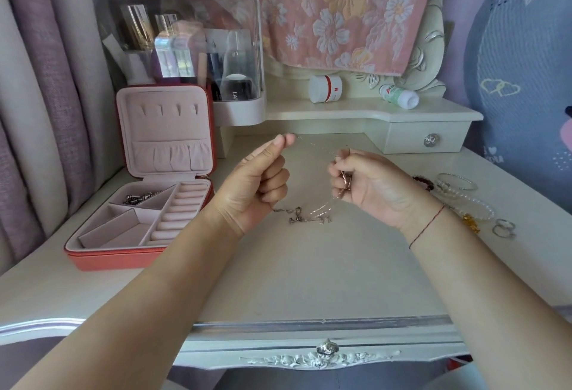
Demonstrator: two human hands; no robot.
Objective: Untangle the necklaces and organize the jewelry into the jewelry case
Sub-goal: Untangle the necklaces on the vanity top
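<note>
Forearms [130,293]: reach in from both bottom corners over the cream desk [309,272].
Left hand [257,179]: thumb and forefinger pinch one end of a necklace [323,207]; other fingers curled.
Right hand [368,185]: fingers closed round a bunch of the chain.
Necklace: drawn thin between the hands at centre; loops hang to a tangle [309,219] on the desk.
Case [139,253]: open, left of frame; silver jewelry [140,199] in a rear compartment.
Bracelets [464,197], rings [504,228]: right of frame, on the desk.
Room: curtain [46,79] left, floral towel [340,8] top, clear cosmetics box [185,33] upper left.
</note>
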